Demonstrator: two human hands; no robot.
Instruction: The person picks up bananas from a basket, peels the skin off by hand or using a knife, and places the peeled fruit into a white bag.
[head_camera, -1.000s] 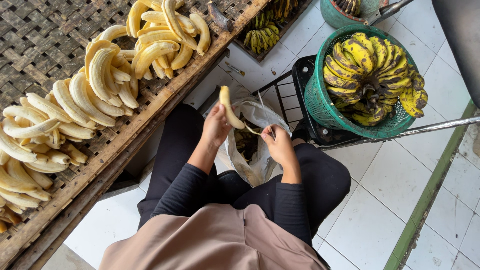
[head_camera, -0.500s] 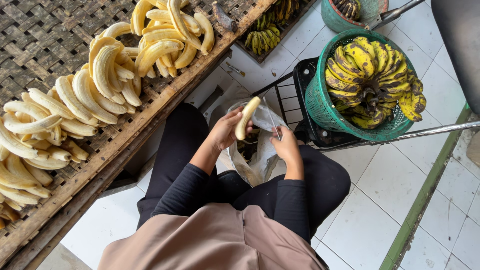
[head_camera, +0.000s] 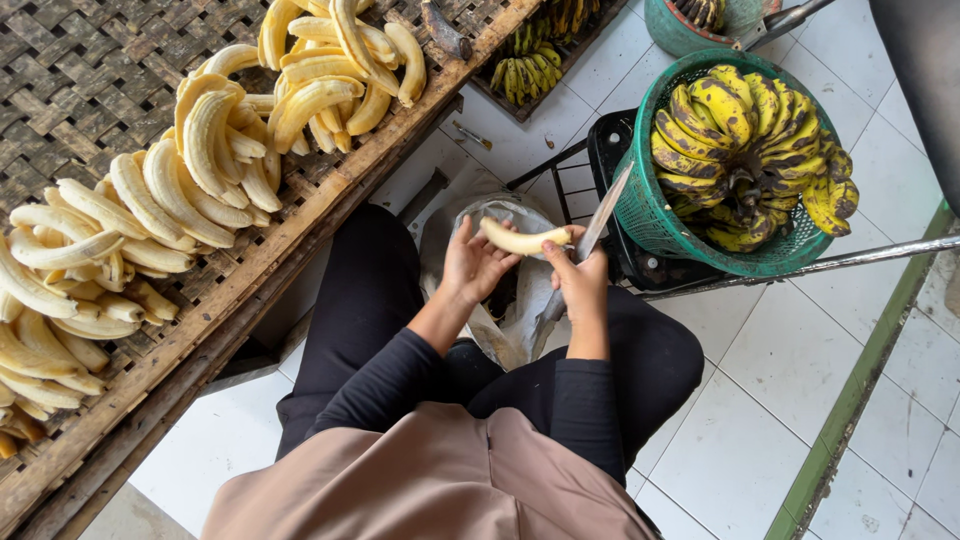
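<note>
A peeled pale banana (head_camera: 520, 240) lies crosswise between my two hands, above a plastic bag (head_camera: 500, 215) on the floor. My left hand (head_camera: 473, 265) cups its left end from below. My right hand (head_camera: 578, 280) pinches its right end and also grips a long knife (head_camera: 600, 222), blade pointing up and away toward the green basket (head_camera: 640, 200). That basket holds unpeeled yellow bananas (head_camera: 745, 150) with dark spots. I sit with my knees apart, in black trousers.
On the left a woven bamboo tray (head_camera: 90, 90) with a wooden rim carries several peeled bananas (head_camera: 180, 190). A black wire cart (head_camera: 610, 150) bears the green basket. A second green basket (head_camera: 690, 25) and a small banana bunch (head_camera: 530, 60) sit farther off on the white tiles.
The banana went from upright in my left hand to lying crosswise between both hands. My right hand has closed on its right end, and the knife blade now shows.
</note>
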